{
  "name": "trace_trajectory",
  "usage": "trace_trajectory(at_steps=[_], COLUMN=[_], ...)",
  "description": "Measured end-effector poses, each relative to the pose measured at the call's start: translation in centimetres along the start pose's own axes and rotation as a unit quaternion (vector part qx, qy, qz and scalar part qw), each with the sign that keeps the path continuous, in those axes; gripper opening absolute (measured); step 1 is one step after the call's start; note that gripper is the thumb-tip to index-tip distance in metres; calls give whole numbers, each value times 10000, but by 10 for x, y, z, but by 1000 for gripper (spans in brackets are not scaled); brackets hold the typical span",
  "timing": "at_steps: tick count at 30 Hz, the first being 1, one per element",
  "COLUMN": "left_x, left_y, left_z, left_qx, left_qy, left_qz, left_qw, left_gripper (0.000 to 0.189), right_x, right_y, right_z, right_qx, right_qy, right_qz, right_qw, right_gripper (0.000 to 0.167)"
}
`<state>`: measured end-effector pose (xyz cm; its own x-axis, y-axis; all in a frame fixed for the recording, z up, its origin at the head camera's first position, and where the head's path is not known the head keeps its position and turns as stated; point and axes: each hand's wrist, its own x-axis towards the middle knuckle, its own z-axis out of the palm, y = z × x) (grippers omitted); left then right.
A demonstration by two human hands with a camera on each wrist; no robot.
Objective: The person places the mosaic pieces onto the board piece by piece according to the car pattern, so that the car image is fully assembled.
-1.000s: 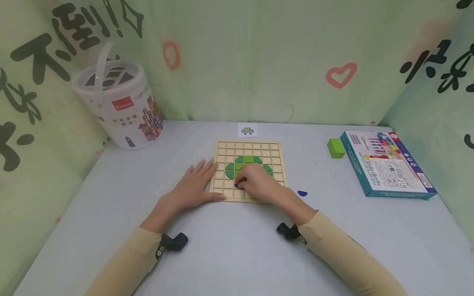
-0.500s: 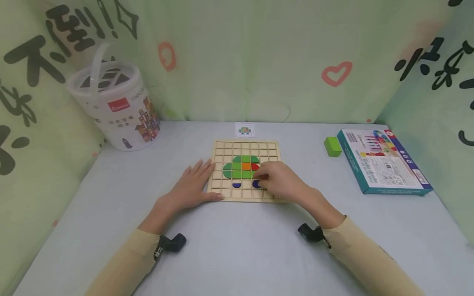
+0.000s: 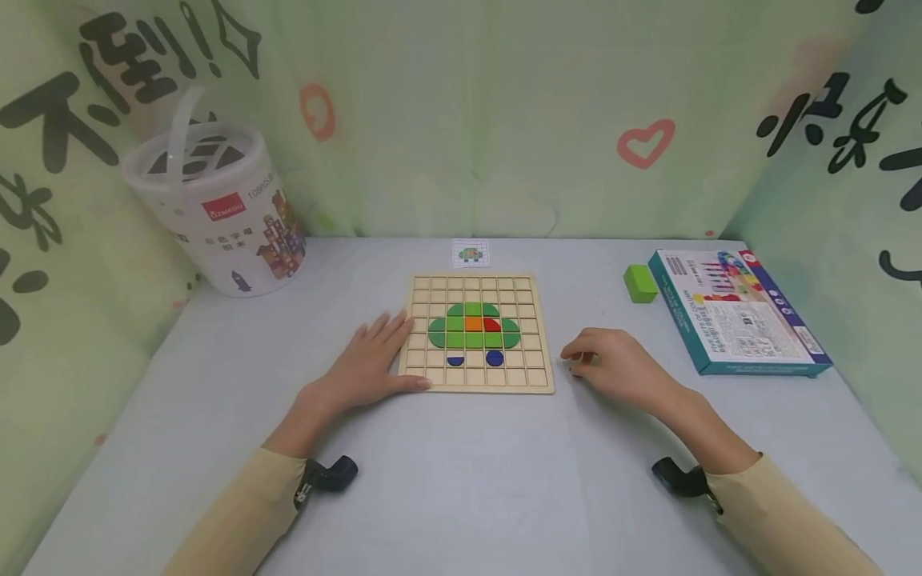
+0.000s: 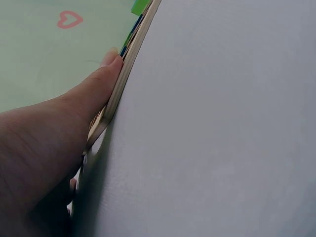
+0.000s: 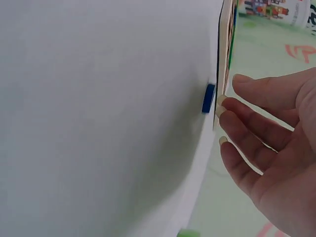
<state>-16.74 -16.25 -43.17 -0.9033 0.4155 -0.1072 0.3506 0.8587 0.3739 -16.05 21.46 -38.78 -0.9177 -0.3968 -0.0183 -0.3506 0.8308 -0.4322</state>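
Note:
A square wooden grid board (image 3: 432, 376) lies on the white table, bearing green, orange and red pieces in its middle rows. Lower down sit a dark blue half-round piece (image 3: 455, 361) and a dark blue round shape (image 3: 494, 358). My left hand (image 3: 367, 360) rests spread at the board's left edge, its thumb on the near corner. Right of the board my right hand (image 3: 619, 368) hovers with loosely bent fingers, thumb and fingertips apart. In the right wrist view, a loose blue piece (image 5: 208, 98) lies on the table beside those fingertips; nothing is between them.
Behind the board lies a small pattern card (image 3: 471, 254). A green block (image 3: 640, 284) and a flat printed box (image 3: 742, 320) are at the right. A large white bucket (image 3: 223, 216) stands at the back left, before the cloth wall.
My right hand has left the board's lower rows and moved right to the loose blue piece. Blue shapes now show in the board. The left hand keeps its place at the edge.

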Motion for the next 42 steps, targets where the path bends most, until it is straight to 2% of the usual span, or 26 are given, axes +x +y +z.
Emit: trace_trajectory(at_steps=[7, 14, 20, 24, 29, 36, 42], left_x=[-2, -1, 0, -1, -2, -2, -1], left_y=[-1, -3, -4, -3, 0, -1, -1], left_z=[-1, 2, 4, 2, 1, 2, 1], left_qx=[-9, -67, -71, -76, -63, -22, 35], left_qy=[17, 3, 3, 19, 39, 8, 12], left_qz=[-33, -82, -53, -59, -52, -88, -71], left_qw=[10000, 9999, 10000, 10000, 10000, 10000, 10000], left_gripper=[106, 107, 107, 106, 106, 107, 107], right_x=[-8, -5, 1, 8, 18, 36, 47], right_y=[14, 7, 1, -7, -17, -38, -53], right_z=[-1, 2, 3, 1, 0, 3, 7], right_qx=[56, -86, -185, -152, 169, 172, 269], right_qy=[-36, -159, -274, -277, -216, -499, -200], right_qz=[158, 29, -37, -235, -509, -826, -1260], right_qw=[9999, 9998, 9994, 9992, 9983, 9952, 9915], right_gripper=[19, 9, 14, 13, 13, 14, 14])
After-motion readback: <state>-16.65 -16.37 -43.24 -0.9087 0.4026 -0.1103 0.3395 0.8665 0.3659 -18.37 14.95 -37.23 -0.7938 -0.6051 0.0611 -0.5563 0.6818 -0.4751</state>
